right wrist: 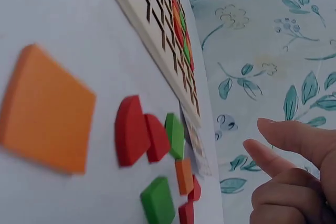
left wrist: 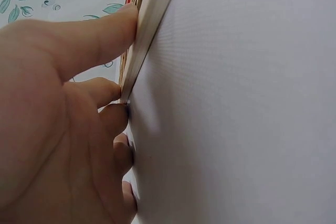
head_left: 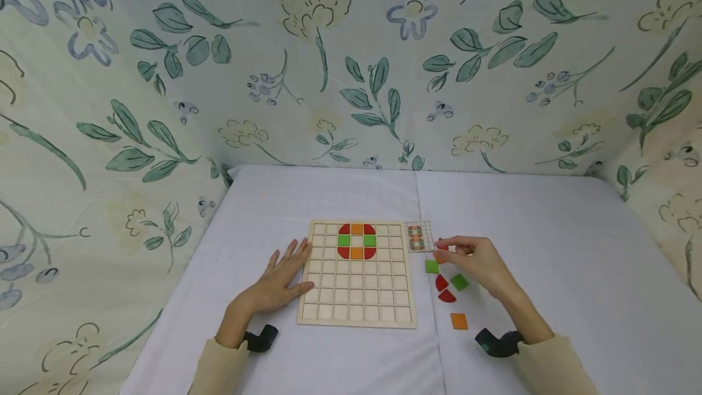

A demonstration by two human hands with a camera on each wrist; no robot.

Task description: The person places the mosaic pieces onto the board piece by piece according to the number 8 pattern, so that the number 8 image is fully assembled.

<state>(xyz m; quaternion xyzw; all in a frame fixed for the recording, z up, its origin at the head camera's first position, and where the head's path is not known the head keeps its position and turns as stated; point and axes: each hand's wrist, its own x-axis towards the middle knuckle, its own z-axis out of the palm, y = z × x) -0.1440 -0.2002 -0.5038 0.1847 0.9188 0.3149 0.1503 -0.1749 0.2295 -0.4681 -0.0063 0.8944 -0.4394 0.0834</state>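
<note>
White table (head_left: 548, 224), one board (head_left: 356, 281), two hands (head_left: 281, 282) (head_left: 478, 262)

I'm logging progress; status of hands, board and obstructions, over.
Left hand touching board edge. Right hand empty, by loose pieces. Board holds red, orange, green ring. No obstruction seen.

Reaches over the surface (head_left: 340, 361) with the left forearm (head_left: 231, 322) and the right forearm (head_left: 528, 316) angled inward. Rests the left hand (head_left: 280, 282) nearer the left edge, back uppermost, with fingers (head_left: 289, 252) spread toward the far edge and thumb (left wrist: 97, 45) set apart. Points the right hand (head_left: 476, 258) toward the left edge. Holds the right thumb (right wrist: 294, 134) and forefinger (right wrist: 269, 157) close, a narrow gap between, and curls the remaining fingers toward the palm.
</note>
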